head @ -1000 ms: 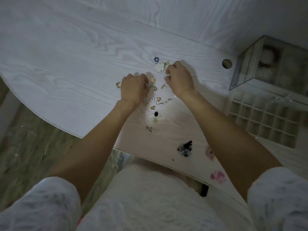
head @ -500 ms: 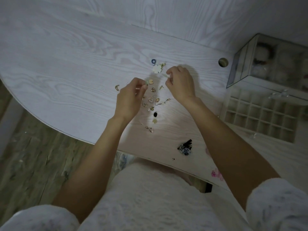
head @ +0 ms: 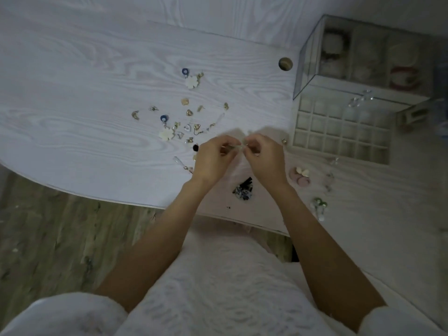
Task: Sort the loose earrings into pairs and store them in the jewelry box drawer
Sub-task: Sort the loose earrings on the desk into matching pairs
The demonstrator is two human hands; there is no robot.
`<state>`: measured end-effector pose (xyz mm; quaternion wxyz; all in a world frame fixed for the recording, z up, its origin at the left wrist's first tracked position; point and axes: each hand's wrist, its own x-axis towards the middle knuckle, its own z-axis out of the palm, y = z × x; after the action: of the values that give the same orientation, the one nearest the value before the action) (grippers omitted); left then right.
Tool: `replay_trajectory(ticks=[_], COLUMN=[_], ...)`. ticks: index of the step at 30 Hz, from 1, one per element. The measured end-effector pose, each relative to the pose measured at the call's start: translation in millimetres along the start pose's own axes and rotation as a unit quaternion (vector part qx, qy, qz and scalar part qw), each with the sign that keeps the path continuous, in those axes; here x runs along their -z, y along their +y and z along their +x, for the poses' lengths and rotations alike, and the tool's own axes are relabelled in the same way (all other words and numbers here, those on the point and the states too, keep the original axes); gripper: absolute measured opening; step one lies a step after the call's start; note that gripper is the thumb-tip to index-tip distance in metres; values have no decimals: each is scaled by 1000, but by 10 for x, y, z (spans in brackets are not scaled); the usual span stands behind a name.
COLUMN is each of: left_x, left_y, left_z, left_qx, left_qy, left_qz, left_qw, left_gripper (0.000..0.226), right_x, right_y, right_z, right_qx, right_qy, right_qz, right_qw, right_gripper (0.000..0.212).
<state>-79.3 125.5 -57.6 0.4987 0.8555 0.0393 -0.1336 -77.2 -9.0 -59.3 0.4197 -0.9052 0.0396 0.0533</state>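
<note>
Several loose earrings [head: 186, 122] lie scattered on the white wood-grain table [head: 84, 105], among them two white flower earrings with blue rings [head: 191, 80] [head: 166, 132]. My left hand [head: 213, 157] and my right hand [head: 264, 156] are raised close together in front of the pile, fingertips meeting. Each pinches a small pale earring [head: 238, 147] between thumb and forefinger; the pieces are blurred and tiny. The jewelry box [head: 315, 47] stands at the right with its gridded drawer [head: 339, 132] pulled out toward me.
A round cable hole [head: 285, 63] sits left of the box. Near the front edge lie a dark beaded piece [head: 243, 189], pink discs [head: 301, 177], green earrings [head: 320, 204] and clear drop pieces [head: 331, 175]. Wooden floor shows below the table's curved edge.
Both hands lifted off the earring pile and drew back toward me and to the right, coming together with small pieces pinched. The view also shifted, showing more of the drawer.
</note>
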Motion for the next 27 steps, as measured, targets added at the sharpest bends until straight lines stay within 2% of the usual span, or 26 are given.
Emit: replay_trajectory(ticks=[7, 13, 18, 21, 23, 27], left_x=[-198, -69, -135, -245, -302, -370], left_y=[-70, -223, -205, -94, -34, -23], left_z=[-137, -209, -194, -146, -91, -25], left_qx=[-42, -98, -28, -15, -16, -55], left_qy=[12, 24, 2, 1, 16, 5], left_qz=[102, 166, 212, 196, 181, 157], left_qw=[994, 981, 977, 980, 983, 986], left_gripper=[38, 54, 58, 55, 50, 44], right_x=[44, 167, 22, -34, -48, -15], right_y=[99, 130, 149, 126, 116, 136], right_z=[-129, -205, -172, -121, -93, -81], right_qx=[2, 65, 61, 54, 57, 43], right_qy=[-5, -15, -82, -89, -87, -83], right_qz=[-94, -143, -217, -228, -230, -221], right_qw=[996, 987, 971, 968, 968, 971], right_gripper=[22, 41, 67, 62, 48, 36])
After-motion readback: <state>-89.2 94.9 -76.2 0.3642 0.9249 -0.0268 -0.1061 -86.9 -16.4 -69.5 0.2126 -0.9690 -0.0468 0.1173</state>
